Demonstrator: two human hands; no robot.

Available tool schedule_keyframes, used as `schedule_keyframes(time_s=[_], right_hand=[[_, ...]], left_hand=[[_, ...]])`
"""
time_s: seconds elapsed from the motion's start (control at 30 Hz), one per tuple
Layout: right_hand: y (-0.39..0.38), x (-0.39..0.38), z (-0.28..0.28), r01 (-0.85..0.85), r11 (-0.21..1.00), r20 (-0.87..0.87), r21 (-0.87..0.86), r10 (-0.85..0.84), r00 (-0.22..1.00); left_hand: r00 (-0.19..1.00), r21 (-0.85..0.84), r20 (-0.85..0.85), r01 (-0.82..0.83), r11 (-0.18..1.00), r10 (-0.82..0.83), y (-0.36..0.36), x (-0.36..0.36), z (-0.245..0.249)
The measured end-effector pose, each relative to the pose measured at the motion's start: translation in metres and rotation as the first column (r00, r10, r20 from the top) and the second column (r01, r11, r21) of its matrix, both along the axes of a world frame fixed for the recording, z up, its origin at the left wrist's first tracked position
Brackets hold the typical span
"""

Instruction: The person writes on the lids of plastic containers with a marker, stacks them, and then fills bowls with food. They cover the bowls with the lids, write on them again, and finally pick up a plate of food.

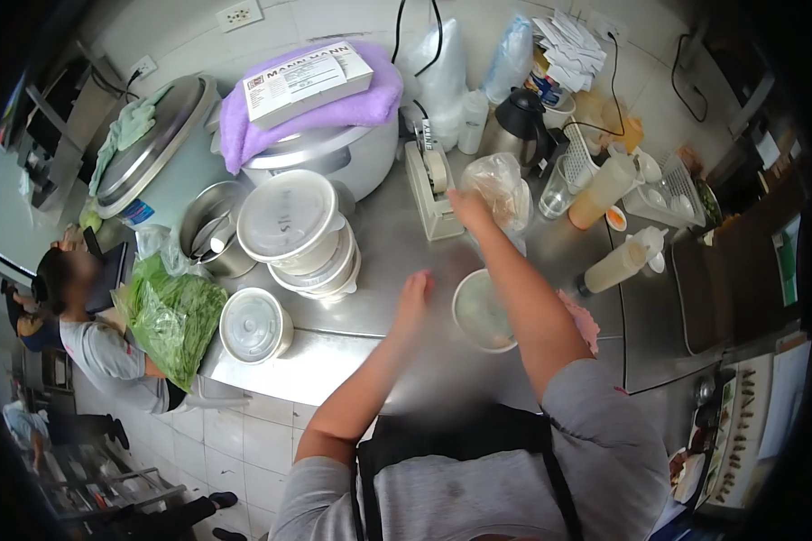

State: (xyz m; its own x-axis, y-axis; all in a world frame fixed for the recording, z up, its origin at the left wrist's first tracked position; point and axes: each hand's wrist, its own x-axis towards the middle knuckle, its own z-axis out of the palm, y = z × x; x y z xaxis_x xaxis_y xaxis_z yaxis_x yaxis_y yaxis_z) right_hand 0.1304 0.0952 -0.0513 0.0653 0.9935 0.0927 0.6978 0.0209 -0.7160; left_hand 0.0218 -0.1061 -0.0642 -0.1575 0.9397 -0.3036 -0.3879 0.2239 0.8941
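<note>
My right hand (pixel 469 209) reaches to the front end of a beige tape dispenser (pixel 440 221), its fingers drawn together. Whatever they grip is too small to make out. The tape roll (pixel 435 171) sits in the dispenser, just left of my fingertips. Beside that hand lies a clear plastic bag (pixel 494 180). Below my right forearm, a round bowl (pixel 480 311) with a translucent lid is partly covered by the arm. My left hand (pixel 415 293), smeared by motion, hovers over the steel counter to the bowl's left; its fingers do not show clearly.
Lidded tubs (pixel 289 221) are stacked on the left, with another lidded tub (pixel 255 325) and bagged lettuce (pixel 173 316) nearby. A large pot (pixel 361 162) stands behind. Squeeze bottles (pixel 618 261) and a thermal jug (pixel 517 126) are on the right. Another person (pixel 108 352) is at far left.
</note>
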Motion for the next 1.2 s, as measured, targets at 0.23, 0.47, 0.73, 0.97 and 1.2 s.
schedule_keyframes(time_s=[0.23,0.47,0.73,0.97,1.2], right_hand=[[-0.129,0.033,0.109,-0.297,0.954,-0.292,0.032,0.293,0.91],[-0.278,0.104,0.105,-0.488,0.87,-0.329,0.068,0.481,0.813],[-0.265,0.087,0.101,-0.533,0.84,-0.109,0.103,0.542,0.833],[-0.299,0.063,0.098,-0.79,0.596,-0.268,0.142,0.792,0.549],[-0.245,-0.12,0.082,-0.879,0.477,-0.324,0.001,0.832,0.451]], left_hand=[[0.993,-0.07,-0.105,-0.067,0.995,0.06,0.085,0.002,0.029],[0.937,-0.055,-0.32,-0.167,0.984,0.141,0.119,0.036,0.013],[0.022,0.147,-0.988,-0.196,0.969,0.154,0.113,0.023,0.022],[0.54,0.448,-0.644,-0.308,0.839,0.542,-0.052,-0.103,0.118],[0.196,0.543,-0.403,-0.736,0.406,0.894,-0.121,-0.287,0.096]])
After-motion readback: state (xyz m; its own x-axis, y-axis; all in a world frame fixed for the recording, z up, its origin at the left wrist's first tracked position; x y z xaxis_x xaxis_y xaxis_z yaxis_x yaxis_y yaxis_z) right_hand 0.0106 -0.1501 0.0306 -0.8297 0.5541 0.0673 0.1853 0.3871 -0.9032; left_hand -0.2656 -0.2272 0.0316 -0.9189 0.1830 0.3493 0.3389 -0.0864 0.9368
